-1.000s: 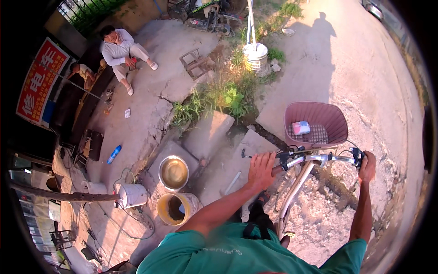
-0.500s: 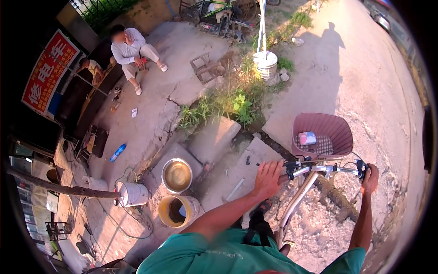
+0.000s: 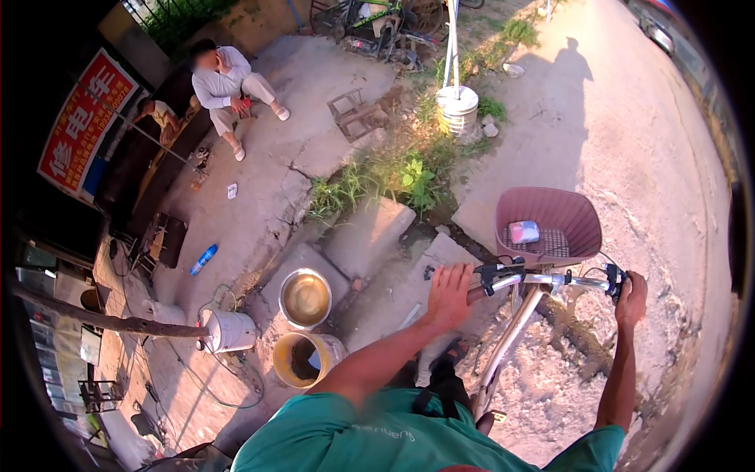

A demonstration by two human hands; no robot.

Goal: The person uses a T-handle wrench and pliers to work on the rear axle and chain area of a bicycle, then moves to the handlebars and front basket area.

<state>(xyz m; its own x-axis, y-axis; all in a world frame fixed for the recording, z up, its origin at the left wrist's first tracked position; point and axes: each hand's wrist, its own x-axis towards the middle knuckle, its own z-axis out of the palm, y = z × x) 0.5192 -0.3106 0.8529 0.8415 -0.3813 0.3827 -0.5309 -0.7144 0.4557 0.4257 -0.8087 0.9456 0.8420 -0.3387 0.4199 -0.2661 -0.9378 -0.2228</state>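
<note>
A bicycle stands in front of me, slightly to my right, with a silver handlebar [image 3: 582, 281] and a pale frame tube [image 3: 511, 333]. My left hand [image 3: 450, 299] lies over the left grip, its fingers bent forward across it. Around the right grip my right hand [image 3: 631, 301] is closed, just outside the black brake lever mount [image 3: 613, 280]. Ahead of the bar hangs a mauve plastic basket [image 3: 580, 219], holding a small pink, white and blue packet [image 3: 524, 231]. My palms and the undersides of both grips are hidden.
To my left stand a metal basin [image 3: 328, 315] of brownish water, a yellowish bucket [image 3: 336, 354] and a white bucket [image 3: 228, 329]. Further off, a seated person [image 3: 224, 79] is near a red sign [image 3: 85, 118]. A white bucket with poles [image 3: 457, 118] stands ahead, beside weeds [image 3: 417, 177].
The handlebar and basket have shifted a little left and away from me, and both hands have moved with them. The left hand's fingers look more bent over the grip.
</note>
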